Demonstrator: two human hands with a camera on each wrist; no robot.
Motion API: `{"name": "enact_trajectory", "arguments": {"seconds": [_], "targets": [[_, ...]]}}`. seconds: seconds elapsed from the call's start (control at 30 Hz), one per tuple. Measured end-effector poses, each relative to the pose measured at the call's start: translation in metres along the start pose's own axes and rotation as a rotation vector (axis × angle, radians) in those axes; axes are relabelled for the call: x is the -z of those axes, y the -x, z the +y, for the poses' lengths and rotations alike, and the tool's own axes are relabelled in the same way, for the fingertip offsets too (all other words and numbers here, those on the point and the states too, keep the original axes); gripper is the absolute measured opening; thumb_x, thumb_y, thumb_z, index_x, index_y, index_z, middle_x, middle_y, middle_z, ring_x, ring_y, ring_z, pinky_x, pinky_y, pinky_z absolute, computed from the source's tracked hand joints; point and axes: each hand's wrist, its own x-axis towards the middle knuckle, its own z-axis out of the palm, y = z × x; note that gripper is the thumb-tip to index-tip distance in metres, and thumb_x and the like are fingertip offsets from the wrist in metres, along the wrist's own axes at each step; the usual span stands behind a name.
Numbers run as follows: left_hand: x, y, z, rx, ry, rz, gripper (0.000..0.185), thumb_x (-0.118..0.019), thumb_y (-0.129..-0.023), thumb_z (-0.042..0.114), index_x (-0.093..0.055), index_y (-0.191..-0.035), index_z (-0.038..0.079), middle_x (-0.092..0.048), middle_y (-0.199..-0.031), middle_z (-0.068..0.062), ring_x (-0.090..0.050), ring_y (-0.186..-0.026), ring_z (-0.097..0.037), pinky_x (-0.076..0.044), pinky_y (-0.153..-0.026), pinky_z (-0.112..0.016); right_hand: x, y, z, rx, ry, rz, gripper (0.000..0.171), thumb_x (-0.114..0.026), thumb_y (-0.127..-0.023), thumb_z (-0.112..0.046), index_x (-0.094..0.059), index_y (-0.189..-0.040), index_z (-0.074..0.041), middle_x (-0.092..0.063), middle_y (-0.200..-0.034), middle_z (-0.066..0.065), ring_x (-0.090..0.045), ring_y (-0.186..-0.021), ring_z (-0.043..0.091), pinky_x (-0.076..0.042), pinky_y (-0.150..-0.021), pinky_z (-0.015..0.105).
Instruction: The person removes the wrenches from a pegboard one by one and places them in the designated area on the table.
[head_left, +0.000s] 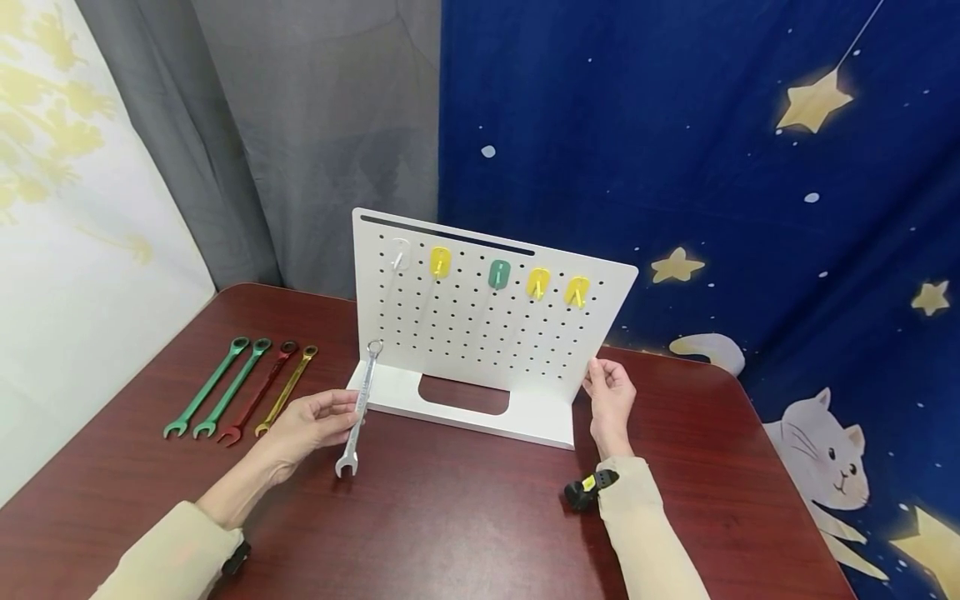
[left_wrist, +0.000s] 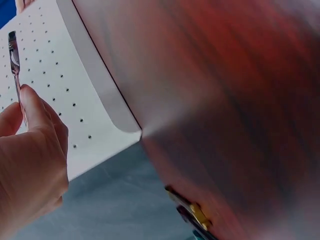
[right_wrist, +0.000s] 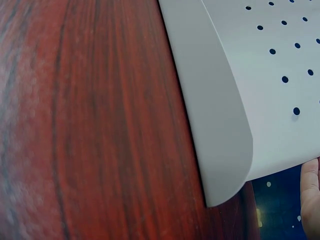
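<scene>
A white pegboard stand point(head_left: 487, 333) stands upright on the dark red table point(head_left: 465, 517), with a white, several yellow and one green hook along its top row. My left hand point(head_left: 315, 421) pinches a silver wrench point(head_left: 358, 408) by its shaft, ring end up, in front of the board's left edge; in the left wrist view the wrench point(left_wrist: 14, 65) shows above my fingers point(left_wrist: 35, 130) against the board point(left_wrist: 60, 85). My right hand point(head_left: 609, 392) grips the board's right edge, and a fingertip point(right_wrist: 311, 195) shows at the board's corner point(right_wrist: 235, 130).
Two green wrenches point(head_left: 217, 387), a red one point(head_left: 258, 392) and a yellow one point(head_left: 287, 389) lie side by side on the table's left. A blue star-patterned cloth point(head_left: 712, 167) and a grey curtain point(head_left: 300, 125) hang behind.
</scene>
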Motion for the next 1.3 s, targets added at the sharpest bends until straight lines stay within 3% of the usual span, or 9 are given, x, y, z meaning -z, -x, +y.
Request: {"name": "enact_trajectory", "arguments": {"seconds": [0.43, 0.77, 1.07, 1.3], "targets": [[0.031, 0.004, -0.004, 0.004, 0.067, 0.03, 0.043, -0.06, -0.092, 0.009, -0.046, -0.13, -0.008, -0.064, -0.098, 0.006, -0.065, -0.088, -0.004, -0.054, -0.077, -0.02, 0.0, 0.0, 0.0, 0.001, 0.008, 0.002, 0.012, -0.067, -0.088, -0.016, -0.059, -0.079, -0.016, -0.062, -0.07, -0.008, -0.059, -0.07, 0.004, -0.056, -0.07, 0.022], [0.055, 0.008, -0.006, 0.028, 0.125, 0.069, 0.022, -0.061, -0.091, 0.011, -0.064, -0.104, 0.028, -0.066, -0.094, 0.009, -0.065, -0.085, -0.002, -0.054, -0.075, -0.018, 0.0, 0.0, 0.0, -0.001, 0.015, -0.001, 0.011, -0.066, -0.089, -0.018, -0.058, -0.081, -0.015, -0.062, -0.071, -0.009, -0.058, -0.07, 0.005, -0.056, -0.071, 0.023], [0.083, 0.011, -0.012, 0.064, 0.139, 0.095, 0.025, -0.06, -0.092, 0.012, -0.067, -0.097, 0.036, -0.067, -0.092, 0.015, -0.063, -0.082, 0.002, -0.053, -0.072, -0.015, 0.0, 0.0, 0.001, -0.001, 0.032, -0.009, 0.016, -0.065, -0.089, -0.02, -0.059, -0.087, -0.006, -0.062, -0.073, -0.008, -0.059, -0.071, 0.004, -0.056, -0.073, 0.022], [0.104, 0.012, -0.014, 0.102, 0.151, 0.113, 0.027, -0.06, -0.093, 0.011, -0.068, -0.094, 0.037, -0.067, -0.092, 0.018, -0.062, -0.08, 0.003, -0.053, -0.069, -0.015, 0.001, -0.002, 0.002, 0.001, 0.031, -0.008, 0.014, -0.066, -0.088, -0.02, -0.059, -0.086, -0.009, -0.062, -0.071, -0.009, -0.059, -0.071, 0.004, -0.056, -0.074, 0.025]]}}
